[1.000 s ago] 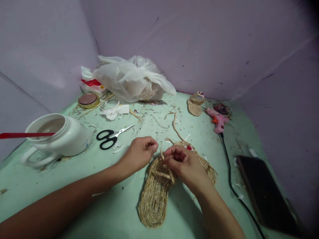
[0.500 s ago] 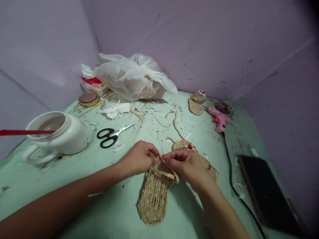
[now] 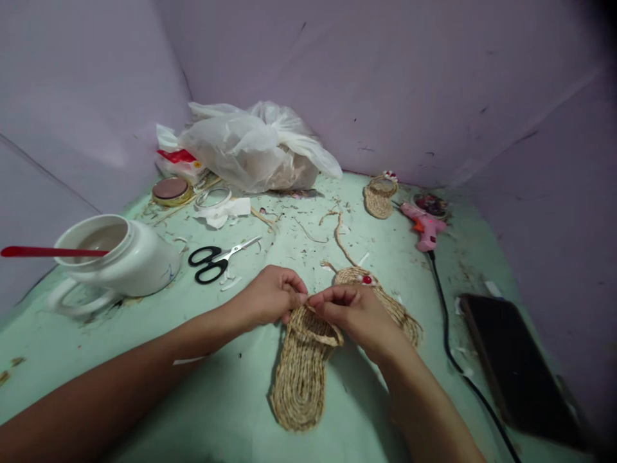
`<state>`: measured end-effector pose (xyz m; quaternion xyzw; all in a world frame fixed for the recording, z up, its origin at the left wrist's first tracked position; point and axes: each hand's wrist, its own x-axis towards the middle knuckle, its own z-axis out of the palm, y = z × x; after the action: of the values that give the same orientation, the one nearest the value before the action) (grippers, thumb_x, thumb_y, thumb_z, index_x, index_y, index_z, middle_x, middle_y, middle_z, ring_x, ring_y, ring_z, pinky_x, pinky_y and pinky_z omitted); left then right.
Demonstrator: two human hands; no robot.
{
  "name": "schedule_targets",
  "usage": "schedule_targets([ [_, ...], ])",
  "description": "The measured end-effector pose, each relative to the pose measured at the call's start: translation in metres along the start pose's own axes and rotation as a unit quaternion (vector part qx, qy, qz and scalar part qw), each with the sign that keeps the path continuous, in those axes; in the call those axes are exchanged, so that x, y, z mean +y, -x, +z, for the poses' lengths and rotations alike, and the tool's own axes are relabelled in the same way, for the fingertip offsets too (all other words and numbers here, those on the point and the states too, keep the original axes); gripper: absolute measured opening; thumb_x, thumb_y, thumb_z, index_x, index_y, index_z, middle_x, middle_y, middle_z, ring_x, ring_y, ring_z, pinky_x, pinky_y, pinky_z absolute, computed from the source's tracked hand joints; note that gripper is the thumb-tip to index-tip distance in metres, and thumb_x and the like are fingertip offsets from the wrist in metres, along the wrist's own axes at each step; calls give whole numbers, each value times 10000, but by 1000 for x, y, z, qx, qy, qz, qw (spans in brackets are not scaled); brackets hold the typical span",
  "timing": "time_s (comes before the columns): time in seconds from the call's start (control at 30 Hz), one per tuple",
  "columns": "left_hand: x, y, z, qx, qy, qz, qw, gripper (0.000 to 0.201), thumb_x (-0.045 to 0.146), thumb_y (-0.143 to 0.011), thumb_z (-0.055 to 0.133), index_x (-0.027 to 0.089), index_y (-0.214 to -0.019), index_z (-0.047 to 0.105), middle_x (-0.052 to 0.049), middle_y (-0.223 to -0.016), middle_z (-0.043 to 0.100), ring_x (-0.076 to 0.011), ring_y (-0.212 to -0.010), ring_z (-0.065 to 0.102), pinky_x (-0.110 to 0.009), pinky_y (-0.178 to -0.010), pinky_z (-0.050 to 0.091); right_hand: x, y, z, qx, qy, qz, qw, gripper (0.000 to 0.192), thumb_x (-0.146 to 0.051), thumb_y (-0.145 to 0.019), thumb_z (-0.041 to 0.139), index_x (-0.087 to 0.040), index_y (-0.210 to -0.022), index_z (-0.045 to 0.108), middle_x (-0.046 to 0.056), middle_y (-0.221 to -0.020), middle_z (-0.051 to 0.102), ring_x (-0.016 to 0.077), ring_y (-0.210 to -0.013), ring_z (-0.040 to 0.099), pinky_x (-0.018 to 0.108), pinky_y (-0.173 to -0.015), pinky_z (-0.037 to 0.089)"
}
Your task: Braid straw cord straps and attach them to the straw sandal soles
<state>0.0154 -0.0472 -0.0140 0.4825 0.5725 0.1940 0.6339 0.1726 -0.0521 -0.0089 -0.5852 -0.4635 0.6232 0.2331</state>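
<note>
A small woven straw sandal (image 3: pixel 301 373) lies on the green table (image 3: pixel 231 399) in front of me. My left hand (image 3: pixel 270 297) and my right hand (image 3: pixel 351 315) meet at its toe end, both pinching the woven strap (image 3: pixel 315 328) that arches over the sole. A second straw sandal (image 3: pixel 393 310) with a red bead lies under and behind my right hand, partly hidden. A loose braided straw cord (image 3: pixel 341 239) trails away from it.
Black-handled scissors (image 3: pixel 216 257) lie left of my hands. A white jug (image 3: pixel 116 257) with a red stick lies at the left. A plastic bag (image 3: pixel 255 148), a round tin (image 3: pixel 170 191), a pink glue gun (image 3: pixel 424 225) with black cable, a third sandal (image 3: pixel 378 196) and a dark phone (image 3: pixel 515 366) surround the work.
My left hand has closed in on the strap beside my right hand, and the strap end that stuck up is now pressed down at the sandal's edge.
</note>
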Motion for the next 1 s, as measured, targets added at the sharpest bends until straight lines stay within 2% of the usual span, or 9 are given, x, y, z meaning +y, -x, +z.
schedule_targets([
  [0.13,-4,0,1,3,1,-3,1000,29,131,-678,527,154,-670,512,70,-352,480,-46,-279,365,-146,-309,255,-2,1,1,1,11,4,1000,46,-134,-569,590,-138,-587,633,-41,-456,507,65,-415,376,206,-415,290],
  [0.27,-6,1,2,11,10,1,1000,54,108,-652,525,157,-652,503,70,-354,480,-48,-283,356,-157,-322,261,-4,3,2,19,97,-23,995,79,-145,-587,580,-142,-647,632,-41,-478,501,69,-408,371,212,-409,279],
  [0.37,-5,2,3,21,17,19,999,69,94,-635,530,156,-638,500,81,-355,454,-49,-317,374,-160,-353,272,-5,5,0,42,167,-88,981,178,-193,-625,591,-154,-790,647,7,-620,596,111,-500,473,238,-469,354],
  [0.47,-1,4,2,23,24,65,997,62,91,-623,541,146,-630,513,86,-392,438,-49,-375,400,-166,-394,290,-8,6,-3,47,186,-140,971,234,-232,-666,590,-164,-882,648,59,-814,652,169,-680,557,290,-609,417],
  [0.53,2,4,0,22,18,97,995,45,101,-621,550,139,-631,528,85,-422,438,-45,-401,394,-171,-414,293,-9,5,-5,11,142,-134,981,211,-248,-681,586,-161,-862,652,66,-830,657,179,-719,568,304,-653,421],
  [0.6,6,4,-4,10,8,115,993,34,111,-619,560,134,-636,542,81,-450,448,-44,-426,390,-174,-433,297,-8,3,-7,-54,49,-88,993,208,-281,-674,611,-155,-836,647,54,-771,653,165,-676,569,295,-634,423],
  [0.7,9,2,-6,-17,-6,127,992,34,117,-616,571,130,-643,555,73,-484,461,-44,-455,387,-175,-450,297,-2,0,-10,-107,-73,-36,991,287,-339,-619,690,-152,-828,632,19,-697,632,130,-597,550,259,-578,408],
  [0.87,8,-2,-1,-7,-39,130,991,31,141,-622,576,135,-643,554,70,-502,449,-52,-477,381,-182,-465,293,8,-2,-8,-91,-91,-45,991,311,-381,-608,715,-142,-783,620,-7,-647,597,96,-557,502,219,-516,361],
  [1.0,6,-1,0,-20,-57,114,992,87,182,-615,595,135,-680,561,57,-533,467,-65,-503,406,-186,-474,312,9,-1,-6,-65,-105,-1,992,327,-310,-528,755,-128,-755,607,-16,-596,583,87,-516,486,214,-494,347],
])
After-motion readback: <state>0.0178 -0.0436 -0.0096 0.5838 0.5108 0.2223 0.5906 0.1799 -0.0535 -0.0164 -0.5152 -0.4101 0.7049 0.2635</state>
